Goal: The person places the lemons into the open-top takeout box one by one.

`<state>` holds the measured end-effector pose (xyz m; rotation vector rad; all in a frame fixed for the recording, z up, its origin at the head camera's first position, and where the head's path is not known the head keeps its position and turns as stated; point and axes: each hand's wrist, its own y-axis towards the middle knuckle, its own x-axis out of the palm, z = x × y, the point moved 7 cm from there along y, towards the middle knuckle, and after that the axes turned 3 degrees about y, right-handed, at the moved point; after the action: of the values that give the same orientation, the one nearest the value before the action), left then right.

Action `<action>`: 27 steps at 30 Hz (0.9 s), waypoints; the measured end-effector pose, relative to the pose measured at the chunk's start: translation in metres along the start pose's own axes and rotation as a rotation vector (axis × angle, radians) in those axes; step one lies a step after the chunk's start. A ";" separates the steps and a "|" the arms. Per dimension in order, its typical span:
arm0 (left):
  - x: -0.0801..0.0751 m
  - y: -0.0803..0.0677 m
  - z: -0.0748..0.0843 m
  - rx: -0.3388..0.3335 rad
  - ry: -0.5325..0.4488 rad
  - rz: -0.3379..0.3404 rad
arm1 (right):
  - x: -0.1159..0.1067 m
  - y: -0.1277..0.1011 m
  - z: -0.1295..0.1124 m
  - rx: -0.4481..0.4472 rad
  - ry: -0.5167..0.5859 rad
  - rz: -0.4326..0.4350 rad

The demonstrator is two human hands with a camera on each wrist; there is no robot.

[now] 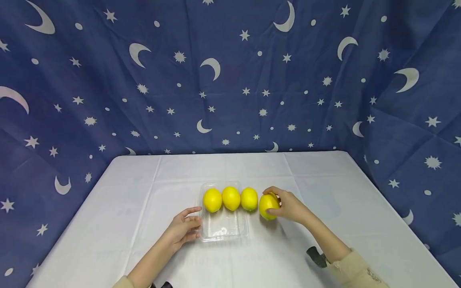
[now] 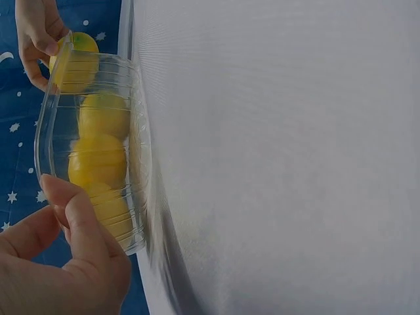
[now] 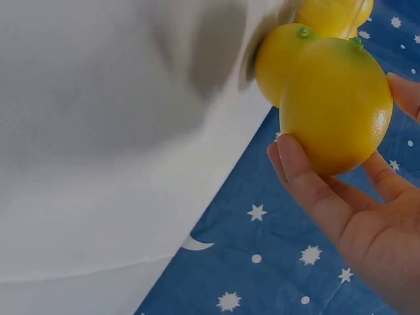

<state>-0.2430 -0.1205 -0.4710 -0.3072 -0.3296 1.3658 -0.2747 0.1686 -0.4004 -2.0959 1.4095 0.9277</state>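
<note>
My right hand (image 1: 292, 207) is curling its fingers (image 3: 308, 184) and thumb around the fourth lemon (image 1: 268, 206), which is resting on the white tablecloth (image 1: 360, 216) just outside the tray's right edge, touching or nearly touching its neighbour. My left hand (image 1: 183, 229) is bracing the near-left corner of the clear plastic tray (image 1: 223, 234); its thumb (image 2: 79, 216) is pressing against the rim, fingers loosely bent around it. Three lemons (image 1: 231, 198) are sitting in a row along the tray's far side. To do this well, I judge I should be keeping the grip wrapped but light, holding the flimsy tray steady, and clearing its rim without nudging the row. Beyond, the starry blue backdrop (image 1: 230, 80) is hanging.
</note>
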 end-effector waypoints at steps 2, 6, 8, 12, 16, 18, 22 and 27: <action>-0.001 0.000 0.000 -0.006 0.002 0.004 | 0.001 -0.001 -0.002 -0.002 0.007 -0.015; -0.001 0.001 0.001 -0.013 0.005 0.003 | -0.001 -0.003 -0.009 -0.018 0.016 -0.028; 0.000 0.001 0.002 -0.009 0.004 0.000 | -0.003 -0.003 -0.012 -0.029 0.019 -0.021; 0.000 0.002 0.002 -0.009 0.003 0.002 | -0.003 0.000 -0.016 -0.041 0.021 -0.025; -0.001 0.003 0.004 -0.014 0.007 0.007 | 0.002 0.003 -0.021 -0.037 0.021 -0.039; -0.001 0.002 0.005 -0.014 0.008 0.005 | 0.005 0.004 -0.024 -0.033 0.026 -0.044; -0.001 0.000 0.004 -0.011 0.006 0.003 | 0.011 0.004 -0.032 -0.038 0.042 -0.056; 0.000 0.001 0.002 -0.010 -0.001 0.001 | 0.018 0.007 -0.045 -0.075 0.022 -0.074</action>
<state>-0.2446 -0.1205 -0.4692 -0.3150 -0.3375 1.3659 -0.2638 0.1238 -0.3837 -2.2036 1.3176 0.9451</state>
